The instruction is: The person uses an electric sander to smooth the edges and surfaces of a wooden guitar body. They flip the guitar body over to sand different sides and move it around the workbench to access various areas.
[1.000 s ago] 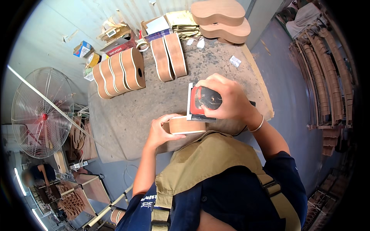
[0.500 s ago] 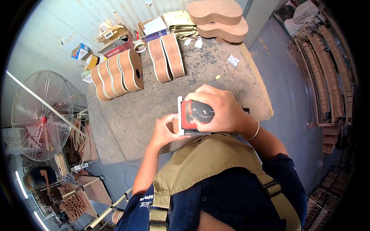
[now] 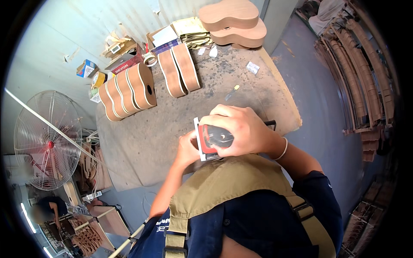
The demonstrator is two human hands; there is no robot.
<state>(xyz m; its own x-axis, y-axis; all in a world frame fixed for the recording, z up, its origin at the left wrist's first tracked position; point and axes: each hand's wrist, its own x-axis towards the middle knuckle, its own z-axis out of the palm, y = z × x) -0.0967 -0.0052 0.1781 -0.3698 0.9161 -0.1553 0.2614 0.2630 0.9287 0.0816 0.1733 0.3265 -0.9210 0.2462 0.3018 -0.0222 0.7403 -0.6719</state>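
Right now the right hand [image 3: 241, 129] is gripping a red and black power sander [image 3: 211, 141] from above, its fingers [image 3: 223, 112] curling over the top of the tool and closing firmly around its body. The left hand [image 3: 188, 148] is coming up from below on the tool's left side, and its fingers are wrapping around something under the sander that is hidden from view, so what they are clasping cannot be told. Both hands are meeting close to the chest, at the near edge of the dusty grey surface [image 3: 172, 124]. A thin band is sitting on the right wrist. Farther back on the surface, a row of small wooden guitar bodies [image 3: 129, 90] is standing on edge, and just beside them two more bent side pieces [image 3: 178, 71] are leaning upright. At the far end, two flat guitar bodies [image 3: 234, 21] are lying stacked, with boxes and papers [image 3: 172, 34] crowding the corner near them. Off to the left, a large standing fan [image 3: 45, 139] is facing the surface, well apart from the hands.
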